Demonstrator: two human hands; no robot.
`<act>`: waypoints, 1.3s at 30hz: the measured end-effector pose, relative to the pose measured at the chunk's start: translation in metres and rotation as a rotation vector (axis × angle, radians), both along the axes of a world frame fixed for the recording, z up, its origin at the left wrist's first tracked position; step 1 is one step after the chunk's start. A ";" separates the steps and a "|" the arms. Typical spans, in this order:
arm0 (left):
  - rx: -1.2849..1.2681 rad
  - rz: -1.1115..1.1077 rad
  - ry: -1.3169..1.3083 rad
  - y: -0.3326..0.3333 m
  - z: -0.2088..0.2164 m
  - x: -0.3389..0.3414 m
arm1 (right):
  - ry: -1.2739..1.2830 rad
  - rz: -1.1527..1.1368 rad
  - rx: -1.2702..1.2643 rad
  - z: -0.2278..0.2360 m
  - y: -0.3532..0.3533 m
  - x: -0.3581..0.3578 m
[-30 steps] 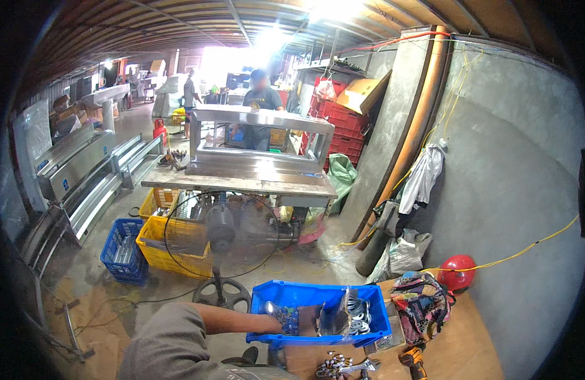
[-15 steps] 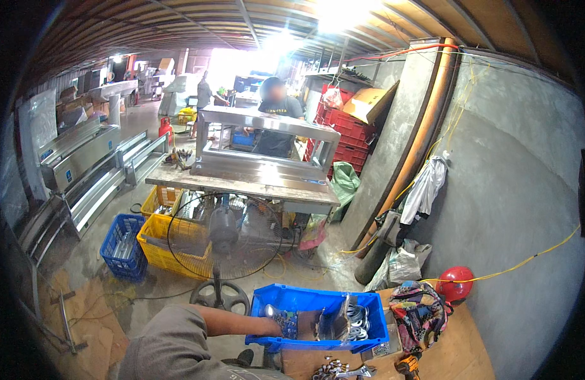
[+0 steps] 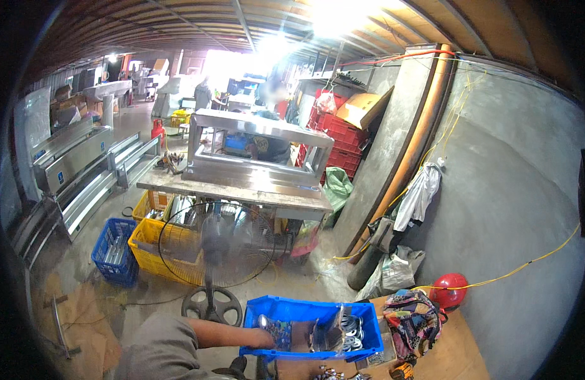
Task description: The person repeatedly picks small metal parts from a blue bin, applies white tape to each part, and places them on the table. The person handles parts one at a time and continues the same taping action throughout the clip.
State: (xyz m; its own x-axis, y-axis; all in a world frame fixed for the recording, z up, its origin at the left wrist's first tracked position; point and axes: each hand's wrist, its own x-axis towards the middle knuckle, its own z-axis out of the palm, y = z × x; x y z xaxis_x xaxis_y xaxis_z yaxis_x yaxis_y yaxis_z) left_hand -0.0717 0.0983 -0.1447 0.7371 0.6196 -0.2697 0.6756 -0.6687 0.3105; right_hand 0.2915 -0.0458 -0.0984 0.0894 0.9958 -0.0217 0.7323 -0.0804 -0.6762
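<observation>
My left arm comes in from the lower left. My left hand [image 3: 262, 339] is inside the left end of a blue plastic bin [image 3: 330, 358], beside a clear bag of small bluish parts [image 3: 280, 332]. Its fingers are too small and partly hidden, so I cannot tell whether they hold anything. A clear divider or plastic sheet [image 3: 324, 335] stands mid-bin, with several pale ring-shaped parts [image 3: 352, 333] to its right. My right hand is not in view.
A wooden table [image 3: 460, 351] carries a patterned bag [image 3: 414, 323], a red helmet [image 3: 448, 291] and a power drill [image 3: 402, 371]. Ahead are a floor fan [image 3: 216, 240], yellow crates [image 3: 147, 253] and a workbench [image 3: 235, 193] with a metal frame [image 3: 261, 171].
The view has shifted slightly, so most things sit a little left. My left hand remains in the bin. The person behind the metal frame has bent lower.
</observation>
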 end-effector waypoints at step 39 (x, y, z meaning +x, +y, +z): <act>-1.153 0.314 -1.496 0.004 0.120 0.003 | 0.011 0.426 0.024 0.154 0.104 -0.171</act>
